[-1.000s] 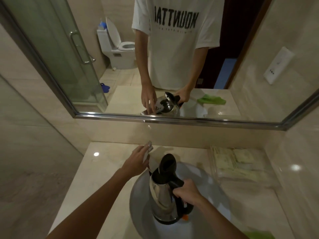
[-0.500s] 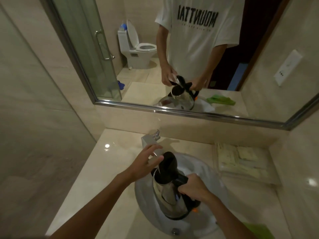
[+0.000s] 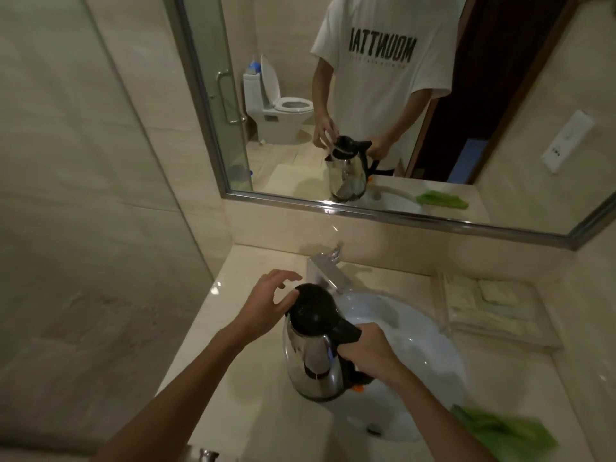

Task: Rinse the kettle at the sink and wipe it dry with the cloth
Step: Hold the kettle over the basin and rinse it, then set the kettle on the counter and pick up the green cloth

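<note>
A steel kettle [image 3: 310, 361] with a black lid and handle stands upright at the left rim of the white sink [image 3: 430, 361]. My right hand [image 3: 370, 353] grips its black handle. My left hand [image 3: 270, 305] is spread open beside the lid, the thumb touching or nearly touching the lid's left edge. The chrome tap [image 3: 328, 270] sits just behind the kettle, with no water visibly running. A green cloth [image 3: 503, 431] lies on the counter at the front right of the sink.
The beige stone counter [image 3: 253, 371] ends at a glass shower wall [image 3: 100, 228] on the left. A clear tray of sachets [image 3: 490, 306] sits at the back right. A wide mirror [image 3: 366, 111] covers the wall behind the tap.
The kettle's lid, standing open before, is now down. The kettle has come upright toward the sink's left rim, and my left hand has shifted from near the tap to the lid.
</note>
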`<move>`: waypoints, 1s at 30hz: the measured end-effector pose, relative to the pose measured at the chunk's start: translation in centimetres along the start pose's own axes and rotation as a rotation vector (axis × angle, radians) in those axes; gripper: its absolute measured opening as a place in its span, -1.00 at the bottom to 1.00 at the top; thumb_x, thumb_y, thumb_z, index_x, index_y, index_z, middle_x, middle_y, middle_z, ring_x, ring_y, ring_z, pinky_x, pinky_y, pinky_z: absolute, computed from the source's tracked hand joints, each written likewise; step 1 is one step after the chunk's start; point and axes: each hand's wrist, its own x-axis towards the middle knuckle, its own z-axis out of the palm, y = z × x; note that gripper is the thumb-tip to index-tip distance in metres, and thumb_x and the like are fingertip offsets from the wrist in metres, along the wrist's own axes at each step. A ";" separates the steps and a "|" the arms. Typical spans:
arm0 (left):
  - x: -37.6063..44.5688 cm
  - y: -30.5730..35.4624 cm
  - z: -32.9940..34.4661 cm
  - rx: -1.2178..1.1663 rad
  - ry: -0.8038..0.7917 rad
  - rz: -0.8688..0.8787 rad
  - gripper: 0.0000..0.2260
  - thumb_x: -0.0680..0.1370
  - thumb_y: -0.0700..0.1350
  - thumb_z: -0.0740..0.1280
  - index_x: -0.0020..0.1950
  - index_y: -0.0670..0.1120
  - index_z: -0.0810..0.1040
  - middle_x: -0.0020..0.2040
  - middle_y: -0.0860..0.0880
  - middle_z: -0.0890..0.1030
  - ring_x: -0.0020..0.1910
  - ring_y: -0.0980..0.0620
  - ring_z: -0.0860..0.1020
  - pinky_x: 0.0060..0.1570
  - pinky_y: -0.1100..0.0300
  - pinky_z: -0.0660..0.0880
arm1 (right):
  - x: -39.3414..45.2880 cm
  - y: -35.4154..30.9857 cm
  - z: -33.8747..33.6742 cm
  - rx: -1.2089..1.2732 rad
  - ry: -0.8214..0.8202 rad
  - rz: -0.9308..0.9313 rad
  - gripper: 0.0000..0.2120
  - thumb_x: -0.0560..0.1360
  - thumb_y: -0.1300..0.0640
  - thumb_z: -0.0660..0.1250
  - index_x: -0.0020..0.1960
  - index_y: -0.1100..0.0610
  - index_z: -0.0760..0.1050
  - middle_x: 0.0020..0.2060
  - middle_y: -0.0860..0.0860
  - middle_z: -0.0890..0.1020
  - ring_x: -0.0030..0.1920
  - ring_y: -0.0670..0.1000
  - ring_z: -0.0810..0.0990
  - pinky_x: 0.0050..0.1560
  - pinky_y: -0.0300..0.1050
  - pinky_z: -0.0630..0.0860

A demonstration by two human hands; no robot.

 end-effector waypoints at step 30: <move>-11.1 -6.4 -1.8 0.081 0.110 -0.103 -0.76 0.57 -0.08 0.22 0.22 -0.04 0.50 0.22 -0.05 0.55 0.21 0.00 0.42 0.28 -0.03 0.42 | -6.6 -0.5 15.9 0.161 0.050 -0.026 -0.85 0.43 0.09 0.44 -0.01 0.02 0.57 -0.15 -0.01 0.66 -0.10 -0.06 0.64 0.00 -0.06 0.64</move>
